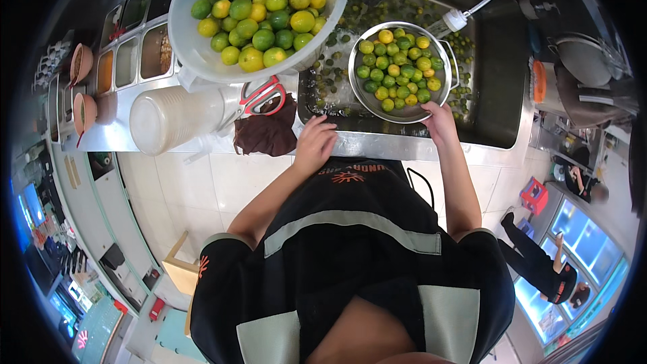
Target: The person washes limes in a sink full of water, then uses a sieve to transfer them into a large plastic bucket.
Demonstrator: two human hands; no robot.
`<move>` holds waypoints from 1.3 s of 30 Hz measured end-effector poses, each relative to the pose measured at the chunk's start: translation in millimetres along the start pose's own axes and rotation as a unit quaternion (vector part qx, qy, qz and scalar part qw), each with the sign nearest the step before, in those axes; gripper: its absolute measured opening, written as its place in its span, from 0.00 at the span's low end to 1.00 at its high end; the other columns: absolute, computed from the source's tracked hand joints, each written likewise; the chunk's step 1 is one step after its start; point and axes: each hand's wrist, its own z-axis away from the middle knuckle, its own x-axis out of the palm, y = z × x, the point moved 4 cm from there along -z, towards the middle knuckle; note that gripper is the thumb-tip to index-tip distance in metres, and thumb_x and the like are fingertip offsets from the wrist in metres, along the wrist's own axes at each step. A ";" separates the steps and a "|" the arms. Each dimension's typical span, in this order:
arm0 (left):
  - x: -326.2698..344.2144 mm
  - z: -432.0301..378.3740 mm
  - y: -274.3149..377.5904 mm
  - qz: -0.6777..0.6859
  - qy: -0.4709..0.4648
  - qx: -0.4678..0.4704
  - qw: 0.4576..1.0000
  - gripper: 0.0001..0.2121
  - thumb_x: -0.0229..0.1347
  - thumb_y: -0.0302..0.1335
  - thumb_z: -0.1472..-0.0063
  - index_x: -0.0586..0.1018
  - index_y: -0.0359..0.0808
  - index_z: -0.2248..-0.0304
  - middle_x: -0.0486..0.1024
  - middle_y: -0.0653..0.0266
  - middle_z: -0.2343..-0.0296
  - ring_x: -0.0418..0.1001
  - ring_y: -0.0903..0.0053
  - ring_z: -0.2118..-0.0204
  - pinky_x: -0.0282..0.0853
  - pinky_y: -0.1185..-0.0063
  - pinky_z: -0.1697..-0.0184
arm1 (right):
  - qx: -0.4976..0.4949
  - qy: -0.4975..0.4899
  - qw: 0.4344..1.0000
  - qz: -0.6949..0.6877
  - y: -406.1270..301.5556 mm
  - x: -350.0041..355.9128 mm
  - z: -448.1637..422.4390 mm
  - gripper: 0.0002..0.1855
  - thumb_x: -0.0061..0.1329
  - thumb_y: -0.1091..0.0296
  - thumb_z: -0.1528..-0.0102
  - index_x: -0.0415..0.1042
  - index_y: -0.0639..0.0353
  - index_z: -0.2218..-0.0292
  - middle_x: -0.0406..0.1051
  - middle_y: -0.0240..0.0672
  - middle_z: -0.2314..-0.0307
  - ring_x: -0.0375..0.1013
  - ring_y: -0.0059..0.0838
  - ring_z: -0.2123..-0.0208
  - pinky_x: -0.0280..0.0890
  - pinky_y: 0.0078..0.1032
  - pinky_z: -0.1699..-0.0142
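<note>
My right hand grips the near rim of a round metal colander, which has a side handle. Small green and yellow limes lie inside it. The colander is above a stainless steel sink holding water, where many more small citrus fruits float or lie. My left hand rests by the sink's front edge with nothing in it, fingers apart. Left of the sink is a large translucent plastic basin with larger green and yellow limes.
Red-and-grey kitchen scissors lie against a dark brown cloth. Stacked plastic containers lie on their side nearby. Metal ingredient pans line the left counter. A flexible-hose spray tap reaches over the sink. Two people are at the far right.
</note>
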 end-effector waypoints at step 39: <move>-206.8 -221.0 42.8 0.203 0.160 -0.271 0.927 0.28 0.31 0.49 0.44 0.61 0.35 0.54 0.63 0.58 0.60 0.60 0.72 0.57 0.51 0.82 0.55 | -0.225 -0.157 0.825 0.494 -273.2 241.3 101.0 0.14 0.38 0.68 0.57 0.64 0.68 0.69 0.67 0.41 0.81 0.68 0.31 0.80 0.63 0.26 0.75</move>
